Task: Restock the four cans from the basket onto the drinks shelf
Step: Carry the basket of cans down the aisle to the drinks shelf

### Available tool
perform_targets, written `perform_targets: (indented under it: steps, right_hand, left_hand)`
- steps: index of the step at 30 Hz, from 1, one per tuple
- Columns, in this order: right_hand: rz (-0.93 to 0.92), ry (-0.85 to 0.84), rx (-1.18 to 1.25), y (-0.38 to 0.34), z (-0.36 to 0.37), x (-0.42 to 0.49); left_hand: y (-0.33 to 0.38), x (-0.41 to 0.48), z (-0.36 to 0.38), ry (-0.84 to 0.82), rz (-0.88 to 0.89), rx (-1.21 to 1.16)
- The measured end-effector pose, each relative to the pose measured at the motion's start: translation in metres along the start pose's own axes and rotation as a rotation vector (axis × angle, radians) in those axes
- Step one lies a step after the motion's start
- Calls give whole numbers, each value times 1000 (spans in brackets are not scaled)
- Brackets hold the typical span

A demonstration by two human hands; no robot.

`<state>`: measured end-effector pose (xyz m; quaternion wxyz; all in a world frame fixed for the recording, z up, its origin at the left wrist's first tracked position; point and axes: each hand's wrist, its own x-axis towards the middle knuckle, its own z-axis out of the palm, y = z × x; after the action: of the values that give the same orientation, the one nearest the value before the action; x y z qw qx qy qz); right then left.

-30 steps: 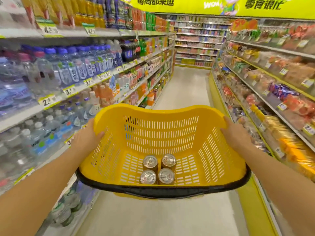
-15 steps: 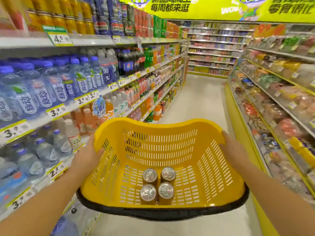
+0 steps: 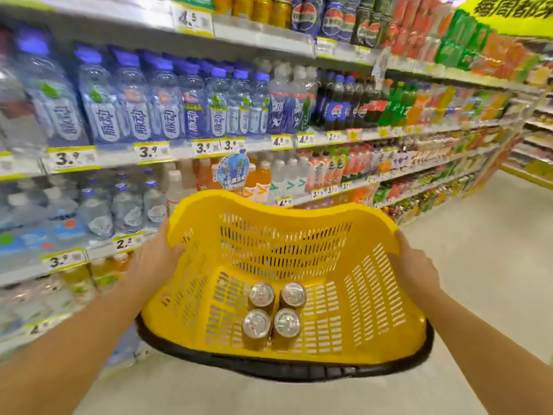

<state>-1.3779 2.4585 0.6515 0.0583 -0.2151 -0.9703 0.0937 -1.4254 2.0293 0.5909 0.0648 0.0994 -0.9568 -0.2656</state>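
Four cans [image 3: 273, 312] stand upright, touching, on the floor of the yellow basket [image 3: 386, 295]; the left hand [image 3: 155, 259] and right hand [image 3: 414, 271] each clasp a side wall. The carrier should set it down steady, level, before freeing a hand for the drinks shelf [image 3: 263, 40]
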Motion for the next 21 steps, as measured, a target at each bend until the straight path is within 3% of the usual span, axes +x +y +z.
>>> perform_targets:
  steps: [8,21]
  right_hand:
    - [-178,-109,44,-37,72,74]
    - [-333,-218,58,-76,263,79]
  left_hand:
    - [-33,-12,19,62,-228,107]
    - [-150,-42,112,80,-435,220]
